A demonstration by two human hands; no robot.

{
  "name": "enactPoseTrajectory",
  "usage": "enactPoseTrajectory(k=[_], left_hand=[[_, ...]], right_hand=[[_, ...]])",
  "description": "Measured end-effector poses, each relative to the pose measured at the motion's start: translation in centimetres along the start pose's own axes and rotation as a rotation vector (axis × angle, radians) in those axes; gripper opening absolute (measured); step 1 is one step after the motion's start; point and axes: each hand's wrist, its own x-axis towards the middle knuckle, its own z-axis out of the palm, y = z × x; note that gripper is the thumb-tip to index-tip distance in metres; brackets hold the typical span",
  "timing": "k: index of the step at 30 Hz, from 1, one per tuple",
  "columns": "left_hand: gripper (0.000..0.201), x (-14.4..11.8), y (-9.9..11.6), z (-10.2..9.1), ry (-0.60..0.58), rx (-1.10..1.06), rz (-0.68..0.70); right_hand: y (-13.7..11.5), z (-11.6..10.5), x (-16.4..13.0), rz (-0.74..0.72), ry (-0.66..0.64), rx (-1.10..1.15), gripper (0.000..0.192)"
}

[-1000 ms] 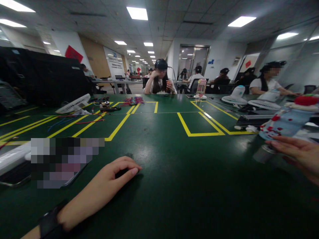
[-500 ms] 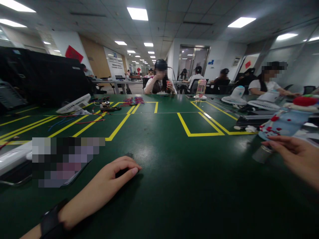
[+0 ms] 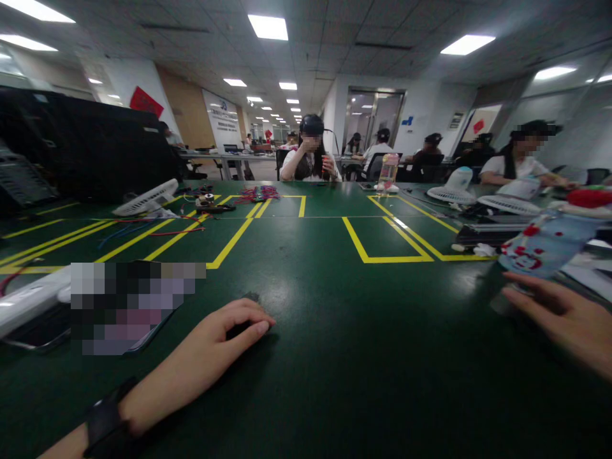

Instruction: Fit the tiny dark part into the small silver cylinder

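My left hand [image 3: 210, 357] lies on the green table [image 3: 335, 357], with a black band on its wrist. Its fingers and thumb are curled around a small black object [image 3: 238, 329] that is mostly hidden under them. My right hand [image 3: 564, 319] comes in from the right edge with its fingers stretched out flat. The fingertips are at the lower end of a tilted light-blue bottle with red prints [image 3: 545, 245]. A dim grey cylinder [image 3: 500, 305] lies just below the fingertips.
A phone [image 3: 129, 306] and a white device [image 3: 29, 299] lie at the left. Yellow tape boxes [image 3: 382, 239] mark the table. Fan parts [image 3: 143, 199], coloured wires [image 3: 258, 191], a clear bottle [image 3: 387, 171] and white fans [image 3: 452, 188] stand farther off. Several people sit across the table.
My right hand has drifted slightly lower and rightward, and the grey cylinder now shows less clearly. The view has shifted a little. My left hand has stayed put.
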Motion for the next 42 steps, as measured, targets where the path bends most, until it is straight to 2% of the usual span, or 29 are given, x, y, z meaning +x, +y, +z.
enactPoseTrajectory(k=[2, 4, 6, 7, 10, 12, 14, 17, 21, 23, 25, 28, 33, 38, 42], left_hand=[[0.022, 0.1, 0.0, 0.1, 0.006, -0.006, 0.006], [0.022, 0.2, 0.1, 0.2, 0.009, -0.006, 0.011], [0.022, 0.3, 0.2, 0.4, 0.009, -0.003, 0.011], [0.022, 0.3, 0.2, 0.5, 0.011, -0.001, 0.01], [0.023, 0.3, 0.2, 0.5, 0.023, 0.012, 0.008], [0.022, 0.2, 0.2, 0.5, 0.035, 0.023, 0.012], [0.021, 0.1, 0.2, 0.4, 0.048, 0.03, 0.016], [0.021, 0.0, 0.7, 0.6, 0.091, 0.044, 0.0], [0.022, 0.7, 3.4, 1.8, 0.174, 0.063, 0.043], [0.021, 1.3, 5.4, 2.7, 0.172, 0.043, 0.141], [0.02, 2.0, 7.2, 3.5, 0.107, 0.005, 0.232], [0.017, 2.8, 8.4, 4.0, 0.101, -0.053, 0.264], [0.015, 2.4, 7.1, 3.5, 0.184, -0.114, 0.191], [0.017, 1.7, 5.0, 4.5, 0.097, 0.066, 0.106], [0.021, 2.2, 4.3, 6.0, 0.04, 0.261, 0.156]], right_hand=[[-0.8, 0.2, -0.9, -0.029, -0.017, -0.046, 0.063], [-2.4, 0.7, -2.3, -0.131, 0.053, -0.05, 0.062], [-5.1, 1.8, -4.2, -0.345, 0.101, 0.029, 0.059], [-6.8, 2.6, -5.3, -0.485, 0.084, 0.091, 0.057], [-12.5, 5.3, -8.9, -0.873, -0.135, 0.27, 0.05], [-15.8, 7.0, -11.1, -1.017, -0.296, 0.345, 0.048], [-17.9, 8.2, -12.7, -1.094, -0.384, 0.4, 0.049], [-18.7, 9.2, -13.6, -1.069, -0.428, 0.49, 0.057], [-18.0, 10.0, -13.3, -0.886, -0.496, 0.639, 0.088], [-17.8, 10.4, -13.1, -0.853, -0.517, 0.672, 0.09], [-17.9, 10.7, -13.0, -0.848, -0.521, 0.682, 0.086], [-18.2, 10.6, -13.0, -0.845, -0.529, 0.691, 0.08], [-18.2, 9.5, -13.0, -0.902, -0.454, 0.592, 0.066], [-17.3, 8.7, -12.8, -0.91, -0.398, 0.509, 0.044], [-17.1, 9.0, -13.1, -0.904, -0.395, 0.475, 0.048]])
